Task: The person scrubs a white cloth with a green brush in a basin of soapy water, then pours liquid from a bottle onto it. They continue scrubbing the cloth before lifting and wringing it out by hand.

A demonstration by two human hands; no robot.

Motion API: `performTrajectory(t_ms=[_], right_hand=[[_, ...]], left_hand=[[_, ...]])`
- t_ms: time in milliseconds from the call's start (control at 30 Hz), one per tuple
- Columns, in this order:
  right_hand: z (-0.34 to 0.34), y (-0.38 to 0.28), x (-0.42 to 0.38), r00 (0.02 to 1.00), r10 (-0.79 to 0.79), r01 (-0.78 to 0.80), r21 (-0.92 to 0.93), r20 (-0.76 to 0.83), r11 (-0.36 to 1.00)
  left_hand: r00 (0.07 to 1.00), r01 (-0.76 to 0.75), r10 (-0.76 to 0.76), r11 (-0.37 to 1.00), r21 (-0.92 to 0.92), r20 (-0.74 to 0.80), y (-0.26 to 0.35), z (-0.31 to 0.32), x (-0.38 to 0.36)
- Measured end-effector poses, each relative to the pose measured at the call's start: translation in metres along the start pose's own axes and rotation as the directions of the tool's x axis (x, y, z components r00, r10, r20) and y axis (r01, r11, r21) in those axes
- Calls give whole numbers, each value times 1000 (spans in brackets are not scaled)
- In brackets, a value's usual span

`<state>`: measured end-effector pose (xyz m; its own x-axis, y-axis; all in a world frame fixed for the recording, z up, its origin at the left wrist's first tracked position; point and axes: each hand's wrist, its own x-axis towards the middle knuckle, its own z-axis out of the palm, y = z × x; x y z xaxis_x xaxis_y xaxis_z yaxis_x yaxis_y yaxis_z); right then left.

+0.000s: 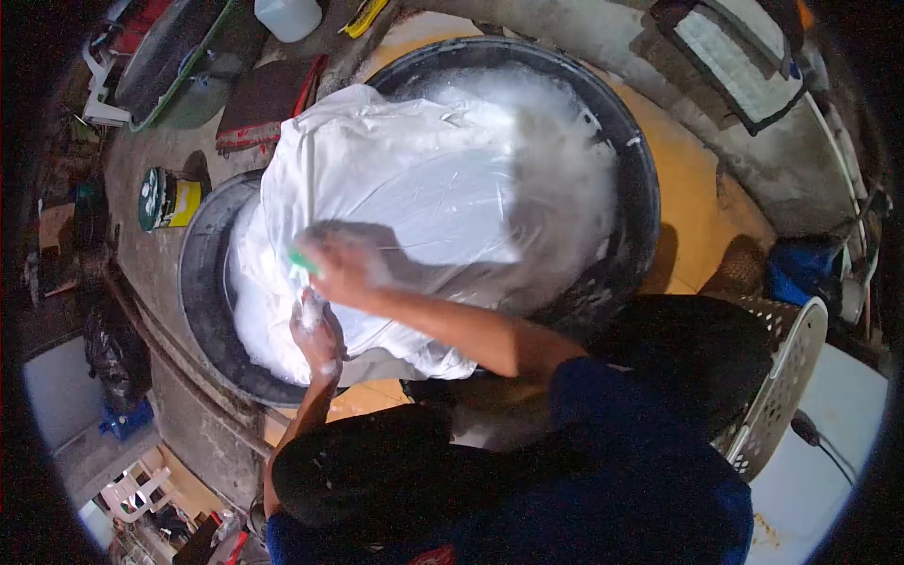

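A large white cloth (405,188) lies spread across two black basins, wet and soapy. My right hand (344,264) is blurred with motion and presses a small green brush (301,259) onto the cloth's near-left part. Just below it, my left hand (318,334), covered in suds, grips the cloth's edge. The bigger basin (642,188) at the right is full of white foam. The smaller basin (196,292) at the left holds more of the cloth and suds.
A green-lidded tin (155,198) stands left of the basins. A dark mat (264,99) and a white jug (287,17) lie at the back. A white perforated plastic chair (786,377) is at my right, and a crate (734,56) sits at the far right.
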<state>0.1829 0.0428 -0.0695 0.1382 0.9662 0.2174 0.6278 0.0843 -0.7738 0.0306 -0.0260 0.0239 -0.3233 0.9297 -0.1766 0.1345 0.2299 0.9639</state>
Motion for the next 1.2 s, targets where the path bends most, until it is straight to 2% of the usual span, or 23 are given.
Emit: performTrajectory(t_ms=[33,67,100,167,200,267,300,333,400,467,500,567,600,667,700,733,833,900,933,1067,1100,1133,1200], right_hand=[[10,5,-1,996,-43,46,38,-76,998],[18,14,8,983,-96,107,66,-158,992],[-50,49,30,988,-5,1,-26,-157,1000],[-53,218,38,969,180,-215,-217,-172,952],[-49,203,41,968,99,-145,-196,-229,970],[-41,112,44,936,-54,-8,-172,-348,985],[-53,29,43,988,-62,58,-29,-141,998],[-55,-39,34,991,-92,95,-31,93,995],[-38,-77,21,956,-115,78,142,271,987],[-48,-30,30,986,-162,159,52,44,986],[-57,19,42,992,118,-119,-19,-53,993],[-60,145,57,971,238,-239,-84,-16,967],[-86,161,71,955,297,-295,-120,2,948],[-58,149,56,948,25,-21,15,-317,1000],[-49,72,49,984,80,-117,-236,-161,965],[-45,9,34,999,-51,49,-180,-9,982],[-51,16,28,999,-15,7,-174,-45,985],[-56,34,17,998,14,-25,-175,-65,984],[-59,109,22,979,159,-186,-244,-129,952],[-63,155,17,894,71,-73,13,-442,997],[-62,77,15,966,245,-257,-210,-79,943],[-69,1,2,993,80,-71,-101,89,992],[-78,-22,-7,991,15,-7,-59,133,998]], left_hand=[[996,91,-91,992,-89,3,9,1,-2],[997,79,-79,993,-86,10,6,0,1],[998,68,-66,994,-88,17,2,-1,4],[1000,-29,28,999,-43,-12,1,3,2],[1000,-14,15,1000,9,-18,4,3,1],[1000,16,-14,994,112,-23,9,4,0],[1000,3,-3,999,47,6,5,4,2],[999,1,0,1000,-13,33,-2,-1,3],[999,2,-1,999,-34,37,-1,-2,1],[1000,7,-6,999,36,-3,8,3,-1],[994,-83,64,968,236,84,-20,-17,7],[1000,30,-30,999,12,5,-13,-7,2],[997,72,-75,992,-108,-27,-9,-3,3],[1000,22,-22,999,-36,0,-20,-10,10],[1000,-8,6,999,46,29,-20,-12,11],[999,-3,1,998,60,39,-18,-12,7],[998,41,-39,997,-58,46,-7,-6,3],[999,49,-49,999,-11,-13,2,1,1],[997,56,-55,998,9,-48,4,3,-1],[1000,-9,7,997,-81,-19,-5,4,2],[1000,-18,18,998,-52,-9,-4,3,2],[1000,-25,25,999,-21,-1,-3,1,1],[999,50,-48,993,-108,26,0,-2,-1]])
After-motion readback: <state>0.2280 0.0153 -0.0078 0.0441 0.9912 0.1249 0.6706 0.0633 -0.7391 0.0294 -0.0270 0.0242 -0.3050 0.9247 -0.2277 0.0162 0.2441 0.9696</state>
